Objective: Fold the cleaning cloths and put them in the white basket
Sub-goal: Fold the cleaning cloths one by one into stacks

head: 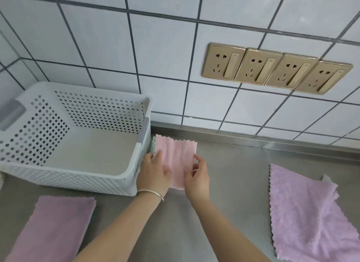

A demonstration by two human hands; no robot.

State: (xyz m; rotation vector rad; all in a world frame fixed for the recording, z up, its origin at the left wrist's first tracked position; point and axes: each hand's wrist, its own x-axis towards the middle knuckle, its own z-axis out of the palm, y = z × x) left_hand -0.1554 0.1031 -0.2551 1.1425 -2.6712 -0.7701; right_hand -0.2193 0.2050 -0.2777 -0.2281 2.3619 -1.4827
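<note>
Presently, head view: the pink cloth (176,156) looks fully folded and the transfer is pending. It sits just right of the white basket (68,180). The left hand (153,172) lays flat fingers on it. The right hand (196,176) seemingly pinches its right edge, though the grip is partly hidden. The next move calls for a lift over the basket's right rim. The folded purple cloth (52,228) in front of the basket and the spread purple cloth (303,213) well right of it lie off that path.

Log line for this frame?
left hand: flat on pink cloth | right hand: pinches its edge | white basket: cloth not inside | purple cloths: two on counter
</note>
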